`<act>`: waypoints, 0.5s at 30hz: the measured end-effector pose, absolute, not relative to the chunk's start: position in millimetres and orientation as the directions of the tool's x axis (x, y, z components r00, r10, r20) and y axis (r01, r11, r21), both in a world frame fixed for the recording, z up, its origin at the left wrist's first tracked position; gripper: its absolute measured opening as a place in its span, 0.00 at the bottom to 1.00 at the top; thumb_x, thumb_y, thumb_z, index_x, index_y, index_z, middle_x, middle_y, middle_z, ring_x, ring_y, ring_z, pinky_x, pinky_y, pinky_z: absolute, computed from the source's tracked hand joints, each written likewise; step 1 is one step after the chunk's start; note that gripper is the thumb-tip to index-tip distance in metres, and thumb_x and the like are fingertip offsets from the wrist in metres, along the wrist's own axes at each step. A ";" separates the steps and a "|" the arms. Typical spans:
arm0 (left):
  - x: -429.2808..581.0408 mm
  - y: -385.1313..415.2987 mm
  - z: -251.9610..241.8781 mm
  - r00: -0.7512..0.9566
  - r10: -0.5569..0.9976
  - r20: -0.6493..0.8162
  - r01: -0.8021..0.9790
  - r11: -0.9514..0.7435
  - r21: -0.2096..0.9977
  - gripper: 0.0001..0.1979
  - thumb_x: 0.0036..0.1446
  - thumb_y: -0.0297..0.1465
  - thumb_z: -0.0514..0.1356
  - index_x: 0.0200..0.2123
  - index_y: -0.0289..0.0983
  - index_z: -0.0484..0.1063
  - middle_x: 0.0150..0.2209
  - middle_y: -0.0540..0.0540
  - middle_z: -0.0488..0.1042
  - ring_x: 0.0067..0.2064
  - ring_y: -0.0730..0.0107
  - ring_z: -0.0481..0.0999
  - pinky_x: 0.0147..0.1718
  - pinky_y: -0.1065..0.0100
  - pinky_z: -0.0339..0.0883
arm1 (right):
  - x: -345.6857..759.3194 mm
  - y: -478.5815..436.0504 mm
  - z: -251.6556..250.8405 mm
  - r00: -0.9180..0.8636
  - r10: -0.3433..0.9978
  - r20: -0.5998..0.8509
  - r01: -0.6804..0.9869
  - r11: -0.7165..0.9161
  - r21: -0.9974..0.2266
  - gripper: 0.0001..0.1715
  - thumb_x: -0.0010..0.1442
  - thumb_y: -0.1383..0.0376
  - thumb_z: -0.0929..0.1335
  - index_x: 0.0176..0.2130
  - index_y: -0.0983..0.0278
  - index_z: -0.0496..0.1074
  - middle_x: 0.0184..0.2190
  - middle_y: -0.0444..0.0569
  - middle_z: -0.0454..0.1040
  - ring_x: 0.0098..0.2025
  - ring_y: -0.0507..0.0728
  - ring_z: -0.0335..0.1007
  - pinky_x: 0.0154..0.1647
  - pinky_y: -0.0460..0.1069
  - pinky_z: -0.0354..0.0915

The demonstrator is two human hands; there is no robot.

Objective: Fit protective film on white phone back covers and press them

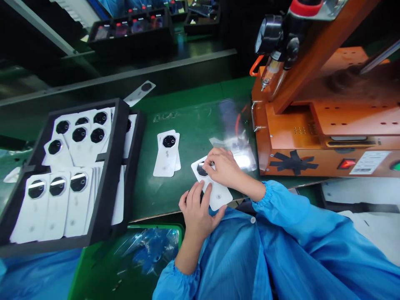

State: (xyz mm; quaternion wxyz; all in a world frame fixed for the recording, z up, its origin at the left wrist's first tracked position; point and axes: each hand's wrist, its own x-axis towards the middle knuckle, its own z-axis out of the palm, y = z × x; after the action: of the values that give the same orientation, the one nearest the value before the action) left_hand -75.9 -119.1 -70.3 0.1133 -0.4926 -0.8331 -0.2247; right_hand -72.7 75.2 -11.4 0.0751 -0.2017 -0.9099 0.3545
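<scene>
A white phone back cover (221,196) with a black camera plate lies tilted near the front edge of the green bench. My left hand (198,208) steadies it, fingertips along its left edge and thumb by the lower corner. Above the camera plate, my right hand (223,166) has its fingers bent together in a pinch. Whatever those fingers hold, if anything, is hidden. Left of my hands, two stacked phone back covers (165,160) lie on the bench, the upper one turned slightly against the lower.
At left, a black foam tray (108,175) holds several white covers, stacked on another tray. A single cover (140,93) lies behind. An orange machine (290,146) with a pressure gauge stands right. Below the bench, a green bin (179,237) contains clear and blue film.
</scene>
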 end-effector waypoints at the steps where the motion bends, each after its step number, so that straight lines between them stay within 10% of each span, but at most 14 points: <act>1: -75.9 -119.5 -70.5 -0.491 0.772 0.404 0.870 0.416 0.264 0.34 0.56 0.48 0.65 0.61 0.37 0.68 0.62 0.32 0.70 0.62 0.45 0.70 0.61 0.49 0.52 | -72.2 74.8 -12.8 -0.908 0.419 0.003 0.311 0.679 -0.664 0.10 0.63 0.67 0.69 0.29 0.63 0.76 0.41 0.48 0.75 0.48 0.59 0.66 0.47 0.54 0.53; 15: -76.4 -120.5 -72.1 -0.499 0.775 0.388 0.866 0.433 0.250 0.35 0.56 0.49 0.65 0.62 0.39 0.67 0.62 0.33 0.70 0.63 0.46 0.68 0.61 0.49 0.51 | -72.0 77.3 -16.7 -0.906 0.422 0.035 0.322 0.742 -0.588 0.10 0.63 0.68 0.67 0.31 0.64 0.77 0.41 0.51 0.74 0.45 0.59 0.64 0.45 0.54 0.54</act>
State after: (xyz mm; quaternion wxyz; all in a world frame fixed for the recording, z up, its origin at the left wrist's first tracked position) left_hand -76.4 -120.5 -72.1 0.1079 -0.4887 -0.8396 -0.2115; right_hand -72.0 77.3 -16.7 0.0832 -0.2001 -0.9295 0.2985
